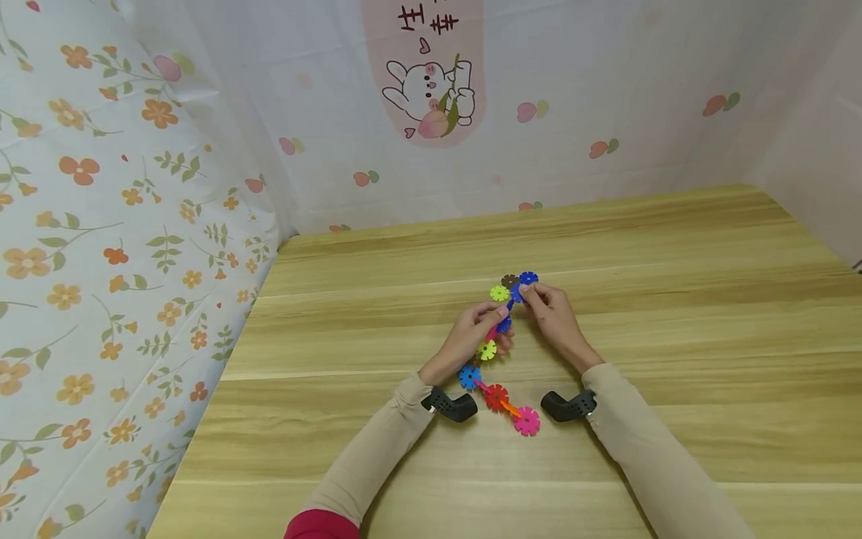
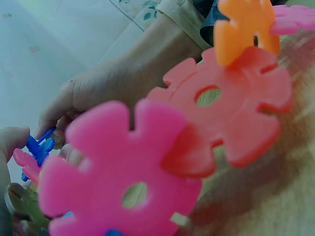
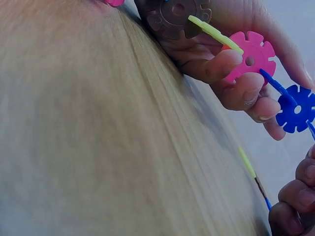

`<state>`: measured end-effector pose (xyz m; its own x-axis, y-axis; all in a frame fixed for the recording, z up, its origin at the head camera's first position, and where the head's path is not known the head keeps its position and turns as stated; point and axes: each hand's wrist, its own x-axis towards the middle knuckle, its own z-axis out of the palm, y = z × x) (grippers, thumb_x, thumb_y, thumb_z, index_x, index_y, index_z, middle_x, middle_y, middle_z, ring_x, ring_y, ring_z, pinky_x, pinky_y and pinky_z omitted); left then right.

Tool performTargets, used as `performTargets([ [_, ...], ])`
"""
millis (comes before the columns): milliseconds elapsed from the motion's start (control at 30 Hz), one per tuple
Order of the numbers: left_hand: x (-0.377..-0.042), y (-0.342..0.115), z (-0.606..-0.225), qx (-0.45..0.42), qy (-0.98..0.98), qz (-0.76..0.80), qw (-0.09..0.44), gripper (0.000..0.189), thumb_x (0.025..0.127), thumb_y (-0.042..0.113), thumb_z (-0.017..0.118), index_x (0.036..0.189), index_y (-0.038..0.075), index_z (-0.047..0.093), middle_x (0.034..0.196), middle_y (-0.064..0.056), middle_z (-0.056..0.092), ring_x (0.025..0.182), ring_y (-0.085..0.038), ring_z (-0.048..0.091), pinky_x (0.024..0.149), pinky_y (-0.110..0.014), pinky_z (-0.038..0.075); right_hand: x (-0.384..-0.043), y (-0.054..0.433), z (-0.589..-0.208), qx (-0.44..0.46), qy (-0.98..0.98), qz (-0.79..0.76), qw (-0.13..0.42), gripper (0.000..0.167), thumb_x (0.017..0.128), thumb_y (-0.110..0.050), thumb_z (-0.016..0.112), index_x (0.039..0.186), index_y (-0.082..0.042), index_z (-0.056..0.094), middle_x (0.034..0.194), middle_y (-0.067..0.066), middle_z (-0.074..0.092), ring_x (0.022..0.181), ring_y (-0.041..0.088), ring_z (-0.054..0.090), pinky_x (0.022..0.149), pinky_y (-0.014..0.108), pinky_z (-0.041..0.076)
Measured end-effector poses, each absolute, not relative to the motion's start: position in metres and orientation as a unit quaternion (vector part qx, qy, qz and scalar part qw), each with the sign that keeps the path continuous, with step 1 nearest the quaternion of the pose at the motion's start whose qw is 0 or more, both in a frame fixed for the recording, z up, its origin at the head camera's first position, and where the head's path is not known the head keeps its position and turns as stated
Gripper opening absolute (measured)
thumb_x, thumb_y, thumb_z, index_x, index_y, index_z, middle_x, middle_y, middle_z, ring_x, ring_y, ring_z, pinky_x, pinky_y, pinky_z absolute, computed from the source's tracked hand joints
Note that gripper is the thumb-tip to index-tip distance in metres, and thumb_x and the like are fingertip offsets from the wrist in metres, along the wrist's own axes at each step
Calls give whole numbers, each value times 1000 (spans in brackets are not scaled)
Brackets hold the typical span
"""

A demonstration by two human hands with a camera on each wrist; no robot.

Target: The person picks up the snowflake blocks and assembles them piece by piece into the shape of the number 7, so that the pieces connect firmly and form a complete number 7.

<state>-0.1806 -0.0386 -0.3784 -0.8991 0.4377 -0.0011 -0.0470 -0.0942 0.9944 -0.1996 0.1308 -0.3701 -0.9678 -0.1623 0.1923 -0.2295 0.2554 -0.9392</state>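
Table: a light wooden tabletop with long streaked grain, running up to the backdrop.
Left backdrop: white cloth printed with orange flowers and green leafy sprigs, hanging down to the table's left edge.
Rear backdrop: pale cloth dotted with small pink peaches.
Rear motif: a cartoon white rabbit hugging a peach, on a pink panel beneath dark lettering.
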Motion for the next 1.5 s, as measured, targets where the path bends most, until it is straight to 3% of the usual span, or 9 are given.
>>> performTargets([
  [267,-187,-38,-390,165,649,724,167,38,100,16,43,122,-16,46,91,-36,57,61,-16,62,57,-33,54,-199,130,-370,126,-796,592,13,38,99,-15,45,77,16,48,62,7,39,57,10,35,52,23,29],
  [767,-192,-35,-409,157,699,688,113,35,98,20,50,120,-7,53,80,-16,65,55,-13,59,53,-25,50,-198,132,-368,159,-818,553,-18,34,100,-14,43,79,13,49,65,4,38,62,16,36,58,26,30],
  [1000,-192,-34,-409,158,708,679,111,34,98,18,50,120,-7,53,89,-26,65,78,-25,67,54,-20,47,-197,134,-365,182,-824,535,-45,31,101,-12,40,81,10,50,68,13,41,64,16,37,60,27,31],
  [1200,-188,-36,-398,160,697,686,131,33,97,13,50,122,-9,50,87,-29,63,56,-15,59,50,-21,46,-196,133,-364,182,-826,530,-55,31,101,-12,39,82,10,50,70,19,42,64,16,37,61,26,32],
  [1300,-183,-37,-388,171,693,688,132,32,97,11,49,120,-11,50,84,-29,62,55,-14,59,52,-23,48,-197,134,-366,179,-822,537,-58,32,101,-12,37,83,10,51,71,19,42,66,19,38,61,26,32],
  [1500,-180,-40,-380,204,689,684,127,28,97,8,44,115,-14,51,87,-31,62,62,-31,63,53,-25,49,-208,138,-387,179,-805,562,-64,36,103,-17,33,87,5,58,76,16,47,72,22,41,64,25,35],
])
